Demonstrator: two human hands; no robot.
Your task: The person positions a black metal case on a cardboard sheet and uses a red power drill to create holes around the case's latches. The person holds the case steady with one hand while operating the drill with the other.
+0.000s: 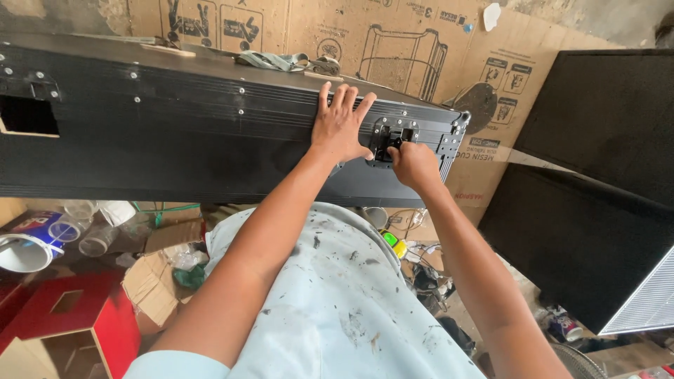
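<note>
Cluttered workshop, black flight case [210, 133], cardboard-lined wall [421, 42], red wooden box [77, 316]

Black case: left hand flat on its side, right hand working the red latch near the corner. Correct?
Not quite. The head view shows the latch is black metal, not red. The rest holds: left hand lies flat on the black case, right hand works the latch near the corner.

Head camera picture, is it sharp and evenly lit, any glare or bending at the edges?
Head view: soft daylight, no harsh glare; left hand, right hand and latch on the black case look sharp; the case's long edges bow from the wide lens; floor clutter under the case sits in shade.
</note>
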